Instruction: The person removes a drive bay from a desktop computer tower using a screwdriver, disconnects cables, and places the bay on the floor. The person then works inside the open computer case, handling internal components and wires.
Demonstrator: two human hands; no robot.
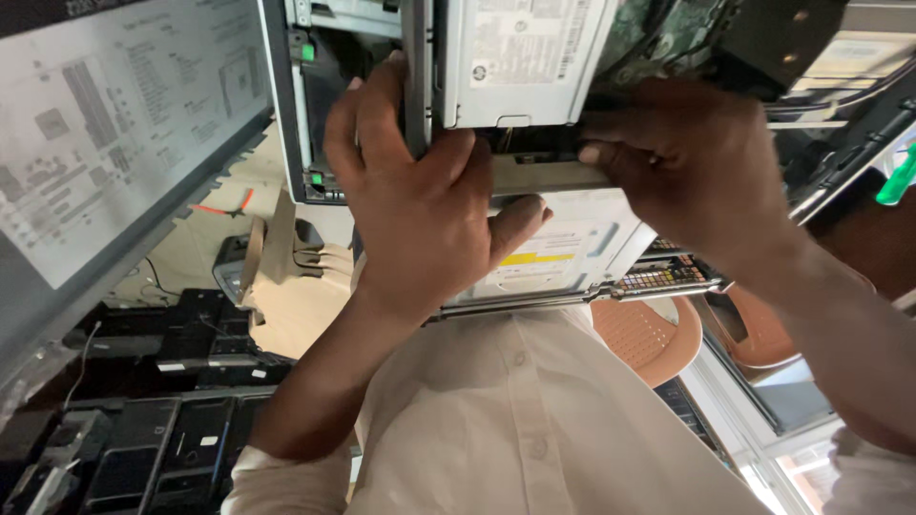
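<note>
Both forearms rise from the bottom of the view to an opened desktop computer case (296,114) held close to the camera. The left hand (415,205) is spread wide, fingers wrapped over a vertical metal bar, thumb lying on a pale optical drive (553,253) below. The right hand (682,162) curls down, its grip narrow, fingertips pinching the edge of a flat metal bracket (544,176) under the grey power supply box (525,62) mounted inside the case.
</note>
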